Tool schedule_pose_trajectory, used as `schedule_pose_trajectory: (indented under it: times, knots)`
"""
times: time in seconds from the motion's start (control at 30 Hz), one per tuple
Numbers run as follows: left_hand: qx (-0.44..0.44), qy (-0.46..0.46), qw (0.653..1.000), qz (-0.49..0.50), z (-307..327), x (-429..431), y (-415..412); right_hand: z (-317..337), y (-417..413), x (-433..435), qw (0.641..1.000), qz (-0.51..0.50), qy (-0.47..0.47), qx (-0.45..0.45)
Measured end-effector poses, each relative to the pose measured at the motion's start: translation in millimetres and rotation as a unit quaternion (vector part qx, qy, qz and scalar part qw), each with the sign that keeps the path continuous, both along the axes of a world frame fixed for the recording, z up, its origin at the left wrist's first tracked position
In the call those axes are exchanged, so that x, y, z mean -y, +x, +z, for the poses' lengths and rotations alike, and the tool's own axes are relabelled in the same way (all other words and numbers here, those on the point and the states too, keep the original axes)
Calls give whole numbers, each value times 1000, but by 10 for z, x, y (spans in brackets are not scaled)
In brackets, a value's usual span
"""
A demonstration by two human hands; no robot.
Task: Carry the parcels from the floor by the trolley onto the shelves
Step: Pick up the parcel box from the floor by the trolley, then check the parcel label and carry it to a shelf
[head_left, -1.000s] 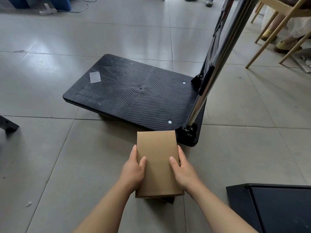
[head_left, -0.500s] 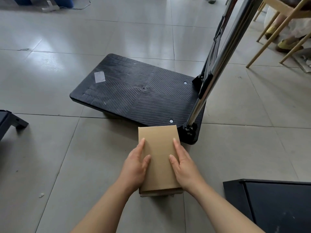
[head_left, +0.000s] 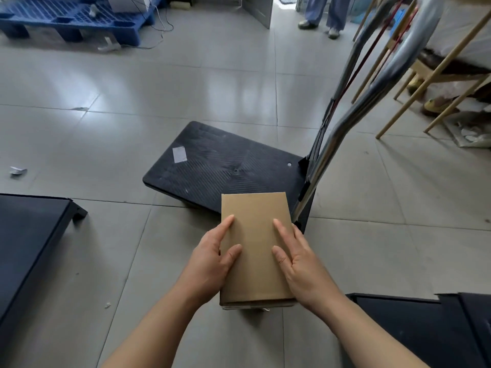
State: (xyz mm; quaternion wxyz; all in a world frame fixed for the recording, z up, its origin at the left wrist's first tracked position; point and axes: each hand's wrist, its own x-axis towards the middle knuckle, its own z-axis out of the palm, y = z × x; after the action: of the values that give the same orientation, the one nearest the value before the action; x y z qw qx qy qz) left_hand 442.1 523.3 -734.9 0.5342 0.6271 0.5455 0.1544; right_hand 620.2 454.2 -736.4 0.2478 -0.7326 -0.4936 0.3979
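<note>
Grey tiles are spreading around the black trolley (head_left: 225, 166) at twelve o'clock while the left hand (head_left: 210, 264) and right hand (head_left: 300, 266) are clamping a brown parcel (head_left: 256, 248) from both long sides, thumbs on top, likely keeping it level for carrying toward the dark shelves (head_left: 29, 248) at nine o'clock.

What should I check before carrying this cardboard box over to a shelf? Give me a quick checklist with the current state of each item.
1. Both hands on the box: ok, left hand and right hand clasp its two long sides.
2. Box shut and undamaged: top ok, underside cannot tell.
3. Clear of the trolley handle: not ok, it rises close by the box's far right corner.
4. Floor around free of trip hazards: not ok, trolley deck lies straight ahead.
5. Space on the dark shelf at left: ok, visible part bare.
</note>
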Motion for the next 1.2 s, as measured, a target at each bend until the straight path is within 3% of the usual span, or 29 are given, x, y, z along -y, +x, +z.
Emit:
schedule_pose_trajectory:
  times: [0.37, 0.67, 1.2]
  knots:
    - [42, -5, 999, 11, 1589, -83, -136, 1738, -16, -109, 998, 32, 17, 46]
    - [14, 34, 999, 4, 2963, -78, -184, 3062, -69, -108, 996, 39, 52, 64]
    - [26, 73, 997, 25, 4674, 415, -323, 4690, -125, 208, 989, 84, 83, 91]
